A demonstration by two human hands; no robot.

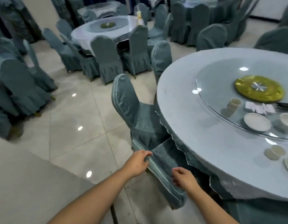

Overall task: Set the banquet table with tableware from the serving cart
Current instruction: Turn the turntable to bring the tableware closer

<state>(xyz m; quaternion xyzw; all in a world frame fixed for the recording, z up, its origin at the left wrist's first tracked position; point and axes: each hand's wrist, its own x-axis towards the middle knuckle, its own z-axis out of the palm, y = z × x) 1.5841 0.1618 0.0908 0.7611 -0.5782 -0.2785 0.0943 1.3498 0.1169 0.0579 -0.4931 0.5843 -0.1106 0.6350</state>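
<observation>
A round banquet table (188,110) with a pale cloth fills the right side. Its glass turntable (217,81) carries a stack of small cups (234,104), a white plate (256,122), a white bowl (287,119) and folded napkins (259,107). A small cup on a saucer (275,152) sits at the table's near edge. Both my hands grip the top of a teal-covered chair (162,168) pushed against the table: my left hand (138,162) pinches its left corner, my right hand (183,177) holds the back edge.
Another covered chair (132,107) stands just beyond, tucked at the table. More covered chairs and a second round table (104,28) stand across the tiled floor (78,113). A pale flat surface (27,183) lies at lower left. No serving cart is in view.
</observation>
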